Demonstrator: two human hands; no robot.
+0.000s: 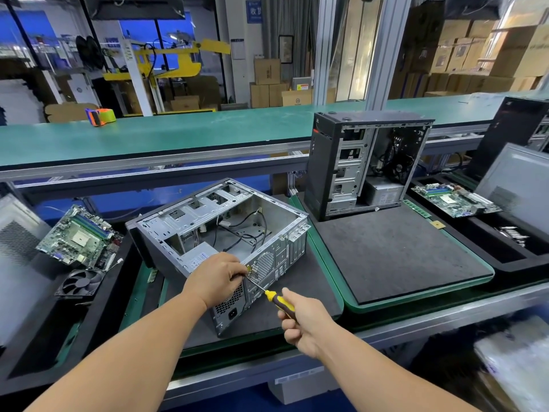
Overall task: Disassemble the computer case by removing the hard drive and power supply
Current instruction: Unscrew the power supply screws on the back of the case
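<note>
Left hand [214,278] hides the screwdriver [279,301] tip and part of the power supply [197,258].

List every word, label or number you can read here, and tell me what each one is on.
"收" with part of a second character: on the blue sign hanging at the back.
Power supply label inside the lying computer case: printed, too small to read.
Power supply label in the upright case: too small to read.
Yellow sticker on the grey box at the back: blurred.
Cardboard boxes: markings blurred.
</note>
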